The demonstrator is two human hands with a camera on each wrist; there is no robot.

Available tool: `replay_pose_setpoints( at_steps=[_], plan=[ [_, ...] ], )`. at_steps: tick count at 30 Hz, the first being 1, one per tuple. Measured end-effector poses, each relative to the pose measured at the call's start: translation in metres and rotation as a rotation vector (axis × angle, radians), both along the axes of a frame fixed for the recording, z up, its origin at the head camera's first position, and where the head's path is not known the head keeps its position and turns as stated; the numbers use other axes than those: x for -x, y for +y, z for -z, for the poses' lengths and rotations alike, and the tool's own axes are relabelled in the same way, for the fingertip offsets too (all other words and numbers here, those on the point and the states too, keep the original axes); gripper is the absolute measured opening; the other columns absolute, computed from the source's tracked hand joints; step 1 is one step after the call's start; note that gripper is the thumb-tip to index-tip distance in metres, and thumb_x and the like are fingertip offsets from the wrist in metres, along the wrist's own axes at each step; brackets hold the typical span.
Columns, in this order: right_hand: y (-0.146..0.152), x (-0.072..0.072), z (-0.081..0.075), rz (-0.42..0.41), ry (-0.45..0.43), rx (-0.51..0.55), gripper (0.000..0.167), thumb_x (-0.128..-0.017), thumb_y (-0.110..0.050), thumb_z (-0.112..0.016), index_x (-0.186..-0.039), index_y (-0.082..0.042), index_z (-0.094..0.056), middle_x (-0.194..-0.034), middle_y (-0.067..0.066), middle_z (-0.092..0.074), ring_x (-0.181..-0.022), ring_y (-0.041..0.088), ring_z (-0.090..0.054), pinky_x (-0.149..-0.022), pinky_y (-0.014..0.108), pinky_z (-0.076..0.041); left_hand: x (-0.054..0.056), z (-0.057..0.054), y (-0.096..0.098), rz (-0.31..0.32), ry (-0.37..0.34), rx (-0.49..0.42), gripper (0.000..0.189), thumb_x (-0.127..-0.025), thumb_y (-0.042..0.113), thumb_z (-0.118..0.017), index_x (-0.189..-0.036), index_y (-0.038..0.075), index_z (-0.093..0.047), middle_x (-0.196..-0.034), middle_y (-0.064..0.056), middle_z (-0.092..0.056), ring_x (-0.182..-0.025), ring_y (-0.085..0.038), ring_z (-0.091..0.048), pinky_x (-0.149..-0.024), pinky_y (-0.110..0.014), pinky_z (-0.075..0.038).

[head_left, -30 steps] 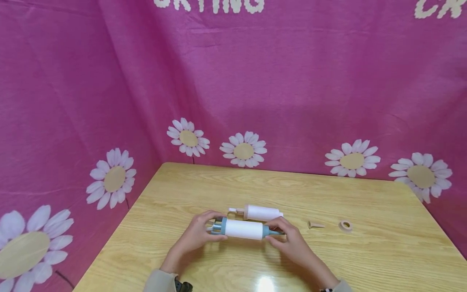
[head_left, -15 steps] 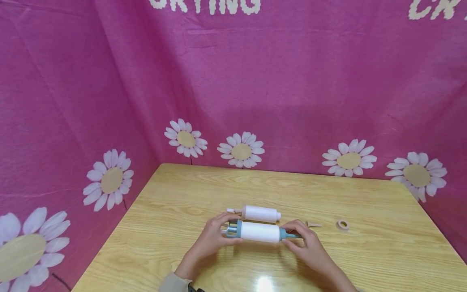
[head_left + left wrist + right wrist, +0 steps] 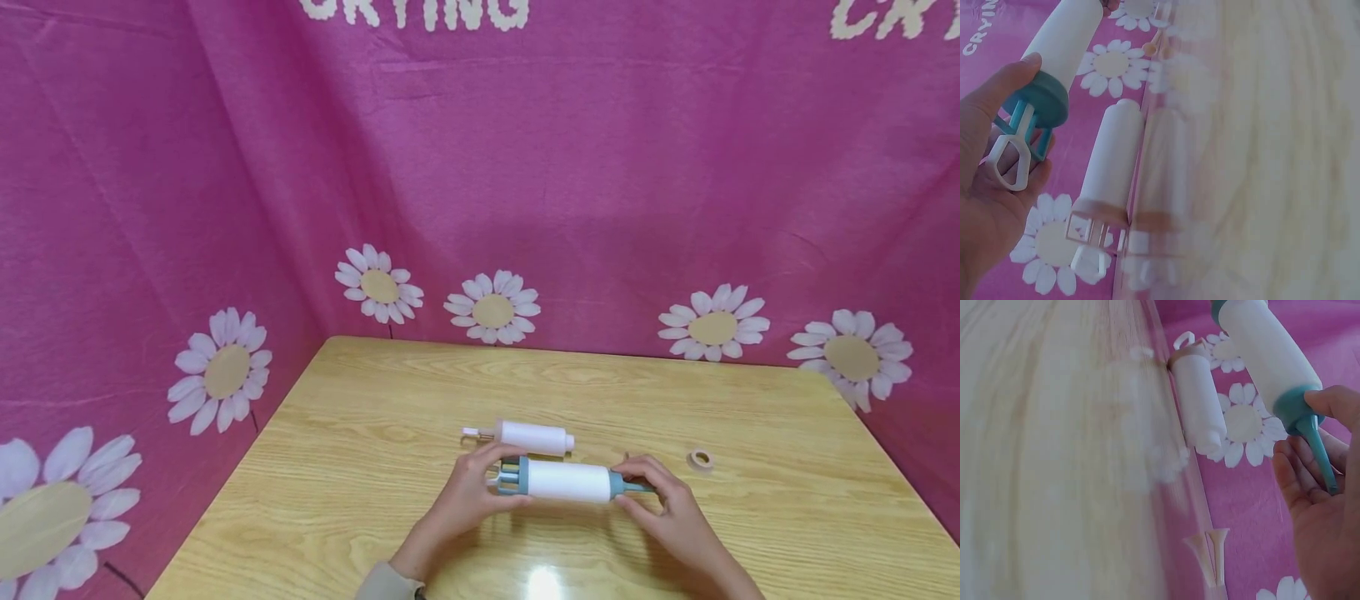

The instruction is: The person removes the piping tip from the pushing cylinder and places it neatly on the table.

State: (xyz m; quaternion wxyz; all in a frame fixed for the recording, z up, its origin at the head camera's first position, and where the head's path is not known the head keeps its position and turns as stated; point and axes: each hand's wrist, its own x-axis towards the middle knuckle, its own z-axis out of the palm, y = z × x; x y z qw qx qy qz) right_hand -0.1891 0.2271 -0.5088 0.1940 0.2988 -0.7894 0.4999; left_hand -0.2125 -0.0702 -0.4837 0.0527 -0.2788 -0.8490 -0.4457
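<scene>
Held level above the wooden table is a white piping syringe (image 3: pixel 568 482) with teal end caps. My left hand (image 3: pixel 472 492) grips its teal cap on the left, thumb and fingers on opposite sides. In the left wrist view, a white loop handle (image 3: pixel 1010 164) sticks out beside the left palm. At the other end, my right hand (image 3: pixel 671 508) pinches the cap with the tapered teal nozzle (image 3: pixel 1316 453). Just behind lies a second, smaller white syringe (image 3: pixel 531 437) with a beige cap and a white handle (image 3: pixel 1090 261).
A small beige ring (image 3: pixel 701 460) lies on the table (image 3: pixel 390 392) to the right. A beige cone-shaped nozzle (image 3: pixel 1218 556) shows in the right wrist view; the right hand mostly hides it from the head view. A pink flowered cloth (image 3: pixel 600 183) hangs behind the table.
Both hands have shifted right together, carrying the teal-capped syringe along. The beige nozzle has become mostly covered by the right hand in the head view. The smaller syringe stays where it was.
</scene>
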Motion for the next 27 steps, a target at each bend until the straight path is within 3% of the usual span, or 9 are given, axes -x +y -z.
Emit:
replay_pose_setpoints(
  at_steps=[6,16,21,27],
  plan=[
    [0.007,0.000,0.002,-0.005,-0.002,0.016,0.037,-0.078,0.015,-0.070,-0.112,0.002,-0.063,-0.114,-0.006,-0.063,-0.108,-0.005,-0.057,-0.088,0.008,-0.050,0.000,0.000,0.007,-0.010,-0.004,0.022,0.054,-0.076,0.028,-0.085,-0.124,0.015,-0.064,-0.125,0.000,-0.067,-0.117,-0.018,-0.062,-0.101,-0.036,-0.052],
    [0.009,0.000,0.002,-0.044,-0.003,0.042,0.039,-0.077,0.017,-0.070,-0.113,0.005,-0.061,-0.114,-0.002,-0.063,-0.107,-0.005,-0.058,-0.088,0.009,-0.050,0.000,0.000,0.008,-0.005,-0.001,0.026,0.055,-0.075,0.028,-0.085,-0.124,0.012,-0.064,-0.126,-0.001,-0.067,-0.118,-0.020,-0.062,-0.100,-0.036,-0.052],
    [0.009,-0.002,-0.001,0.007,-0.192,0.024,0.028,-0.089,0.005,-0.064,-0.116,0.005,-0.060,-0.116,0.005,-0.063,-0.110,-0.009,-0.054,-0.089,0.013,-0.051,0.001,0.000,0.006,0.001,-0.008,0.018,0.054,-0.075,0.026,-0.085,-0.123,0.013,-0.065,-0.126,-0.002,-0.067,-0.115,-0.019,-0.063,-0.099,-0.034,-0.053],
    [0.006,-0.003,-0.007,0.152,-0.482,-0.060,0.020,-0.100,-0.017,-0.056,-0.111,-0.004,-0.066,-0.112,0.010,-0.064,-0.090,-0.003,-0.058,-0.077,0.020,-0.052,0.002,0.002,0.004,0.004,0.005,0.013,0.054,-0.074,0.025,-0.085,-0.123,0.012,-0.065,-0.126,-0.003,-0.067,-0.113,-0.020,-0.064,-0.098,-0.033,-0.053]
  ],
)
